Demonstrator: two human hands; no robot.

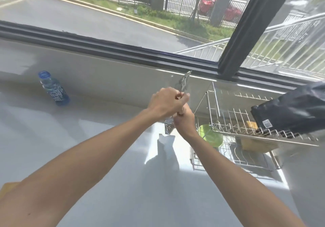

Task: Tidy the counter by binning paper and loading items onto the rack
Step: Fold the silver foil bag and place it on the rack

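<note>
Both hands meet above the counter [88,156], at centre frame. The left hand [167,102] and right hand [184,121] have fingers closed on a printed paper [184,81], whose ends show at 12 and 7 o'clock of the grip. Step in hand, apparently: crumpling paper for binning. No bin is visible; the next move calls for finding one. The rack [246,121] stands at 3 o'clock, the bottle [53,89] at 9 o'clock, still unloaded.

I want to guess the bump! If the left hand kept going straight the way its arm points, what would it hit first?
Probably the grey wall under the window frame. The left hand, clutching crumpled paper together with the right hand, points up and away over the counter. Depth is hard to judge.
</note>
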